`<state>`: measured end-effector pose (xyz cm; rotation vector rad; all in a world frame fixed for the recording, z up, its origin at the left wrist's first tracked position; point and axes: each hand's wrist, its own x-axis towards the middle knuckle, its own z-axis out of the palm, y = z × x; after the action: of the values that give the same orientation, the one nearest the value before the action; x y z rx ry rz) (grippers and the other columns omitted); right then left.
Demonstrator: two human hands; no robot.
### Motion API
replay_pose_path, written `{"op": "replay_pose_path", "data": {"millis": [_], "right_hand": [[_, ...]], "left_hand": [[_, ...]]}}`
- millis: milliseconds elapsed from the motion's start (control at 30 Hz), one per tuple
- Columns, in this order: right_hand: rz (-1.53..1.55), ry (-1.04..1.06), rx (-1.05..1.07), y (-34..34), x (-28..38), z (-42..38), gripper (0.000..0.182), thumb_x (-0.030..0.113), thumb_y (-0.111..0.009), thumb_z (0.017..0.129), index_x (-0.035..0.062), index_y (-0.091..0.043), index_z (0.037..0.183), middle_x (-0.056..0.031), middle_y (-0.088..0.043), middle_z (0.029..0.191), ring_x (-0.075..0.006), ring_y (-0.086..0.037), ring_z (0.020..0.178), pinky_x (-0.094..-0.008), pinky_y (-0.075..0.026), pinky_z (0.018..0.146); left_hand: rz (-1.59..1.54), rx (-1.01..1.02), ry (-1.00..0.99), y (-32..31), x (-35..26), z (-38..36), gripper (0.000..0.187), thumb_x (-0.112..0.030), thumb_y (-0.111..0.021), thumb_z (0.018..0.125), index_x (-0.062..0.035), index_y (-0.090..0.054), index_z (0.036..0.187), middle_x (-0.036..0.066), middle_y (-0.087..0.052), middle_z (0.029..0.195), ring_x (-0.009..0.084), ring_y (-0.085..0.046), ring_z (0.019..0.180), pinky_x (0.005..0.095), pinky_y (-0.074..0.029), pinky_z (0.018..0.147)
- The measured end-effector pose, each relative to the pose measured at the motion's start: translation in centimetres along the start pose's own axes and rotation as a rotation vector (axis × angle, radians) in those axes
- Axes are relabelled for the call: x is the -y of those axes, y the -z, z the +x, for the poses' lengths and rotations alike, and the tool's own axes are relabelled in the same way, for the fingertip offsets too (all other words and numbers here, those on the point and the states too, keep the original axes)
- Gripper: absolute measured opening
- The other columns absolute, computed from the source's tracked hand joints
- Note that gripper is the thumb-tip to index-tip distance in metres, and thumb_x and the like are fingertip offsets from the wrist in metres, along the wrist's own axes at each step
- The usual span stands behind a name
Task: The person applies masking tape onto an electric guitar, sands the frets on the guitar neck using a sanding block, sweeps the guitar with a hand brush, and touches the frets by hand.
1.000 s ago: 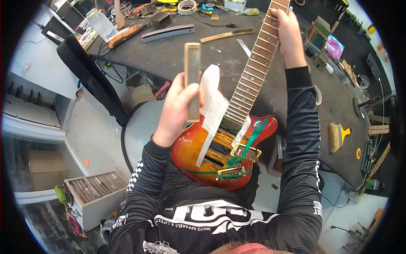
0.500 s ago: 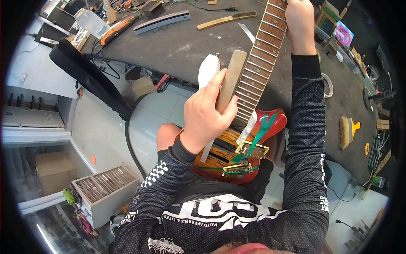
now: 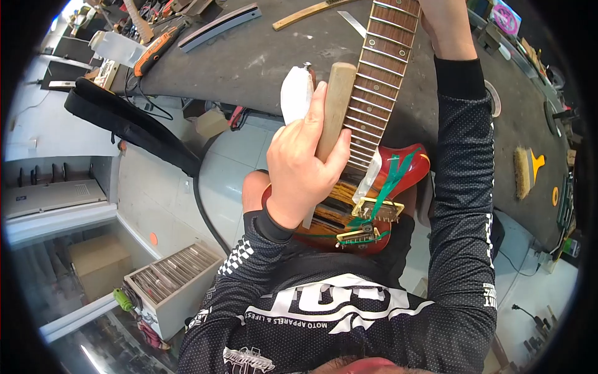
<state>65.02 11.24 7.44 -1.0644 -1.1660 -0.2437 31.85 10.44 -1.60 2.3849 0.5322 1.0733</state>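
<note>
Two hands work on the electric guitar [image 3: 349,206] at the frame center. The left hand [image 3: 302,168] is clamped on a wooden block [image 3: 334,109] just beside the fretboard [image 3: 374,81]. The right hand [image 3: 445,28], top of frame, grips the neck, fingers hidden.

Wooden block [image 3: 334,109]: long, tan, rounded at the far end, lying lengthwise against the fretboard's near edge. Guitar [image 3: 349,215]: red-orange sunburst body in the lap, green tape across gold hardware, white tape masking; neck [image 3: 381,68] extends over the bench.
</note>
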Motion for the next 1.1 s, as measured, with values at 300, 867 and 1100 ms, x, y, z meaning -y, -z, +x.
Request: {"op": "replay_pose_path", "data": {"millis": [300, 867, 1100], "right_hand": [[-0.053, -0.030, -0.010, 1.5, -1.2, -2.0, 0.031, 0.020, -0.054, 0.121, -0.0025, -0.072, 0.132, -0.0096, -0.078, 0.126, -0.0157, -0.071, 0.110, -0.0285, -0.054, 0.098], [-0.077, -0.038, -0.005, 0.7, -1.5, -2.6, 0.032, 0.021, -0.053, 0.121, -0.0025, -0.072, 0.132, -0.0095, -0.078, 0.125, -0.0157, -0.071, 0.109, -0.0285, -0.055, 0.097], [-0.084, -0.039, -0.015, 0.5, -2.2, -2.7, 0.032, 0.021, -0.053, 0.121, -0.0024, -0.072, 0.132, -0.0094, -0.078, 0.125, -0.0157, -0.072, 0.108, -0.0285, -0.055, 0.097]], "left_hand": [[0.087, -0.072, -0.107, -0.8, -0.1, 2.2, 0.079, -0.021, -0.085, 0.094, 0.0020, -0.059, 0.166, 0.007, -0.072, 0.084, 0.0276, -0.066, 0.072, 0.0418, -0.044, 0.078], [0.086, -0.046, -0.072, -0.5, -1.9, 8.2, 0.050, -0.023, -0.078, 0.101, 0.0060, -0.069, 0.140, 0.015, -0.073, 0.081, 0.0308, -0.067, 0.066, 0.0420, -0.049, 0.073], [0.101, 0.058, -0.017, 1.2, 0.2, -3.4, 0.082, -0.016, -0.086, 0.093, 0.0070, -0.057, 0.166, 0.006, -0.075, 0.087, 0.0214, -0.064, 0.069, 0.0381, -0.040, 0.078]]}}
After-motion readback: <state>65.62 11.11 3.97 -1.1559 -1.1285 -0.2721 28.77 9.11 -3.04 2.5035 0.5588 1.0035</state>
